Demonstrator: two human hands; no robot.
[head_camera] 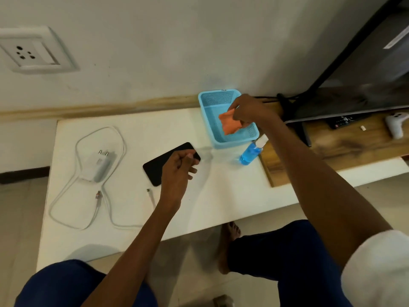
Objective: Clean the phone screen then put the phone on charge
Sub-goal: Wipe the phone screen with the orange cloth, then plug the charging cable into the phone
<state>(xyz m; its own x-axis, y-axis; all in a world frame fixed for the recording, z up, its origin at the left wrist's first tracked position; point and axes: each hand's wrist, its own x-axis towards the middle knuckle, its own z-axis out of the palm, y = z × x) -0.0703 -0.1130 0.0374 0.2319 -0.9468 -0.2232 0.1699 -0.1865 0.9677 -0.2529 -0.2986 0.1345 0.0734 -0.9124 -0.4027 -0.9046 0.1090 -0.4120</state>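
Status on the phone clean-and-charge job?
Early. Right hand grips the orange cloth over the blue basket; left hand is at the phone on the table. Wiping not begun. Charger unplugged, cable unconnected.

Plastic, cloth, glass and wood on a matt white table

The basket is pale blue perforated plastic; the orange cloth is soft and creased. The phone shows a glossy black face, the charger smooth white plastic with metal pins, the bottle clear plastic, the shelf grained wood.
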